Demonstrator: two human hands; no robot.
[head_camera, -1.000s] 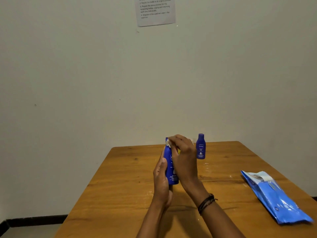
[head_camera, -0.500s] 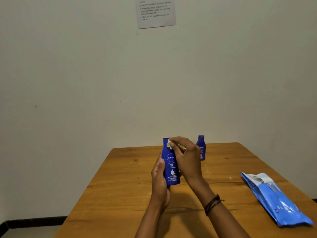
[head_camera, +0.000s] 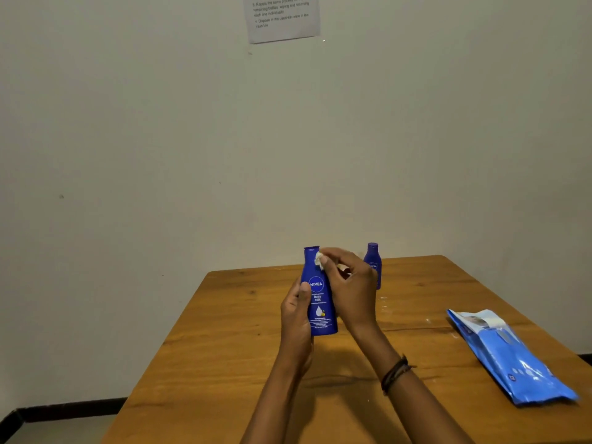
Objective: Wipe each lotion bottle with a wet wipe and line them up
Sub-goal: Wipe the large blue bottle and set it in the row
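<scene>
Low centre of frame, your left hand (head_camera: 296,315) grips the lotion bottle (head_camera: 318,302) upright by its body. Your right hand (head_camera: 352,283) pinches the wet wipe (head_camera: 318,261) against its neck. It's smooth, stiff plastic, probably slippery once damp, so hold the waist firmly.

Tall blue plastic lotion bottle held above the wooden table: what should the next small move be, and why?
Probably drag the crumpled white wet wipe downward along the tall blue plastic lotion bottle. The right hand pinches the wipe against the neck just below the cap, so only the top is being covered, while the left hand grips the lower body.
</scene>
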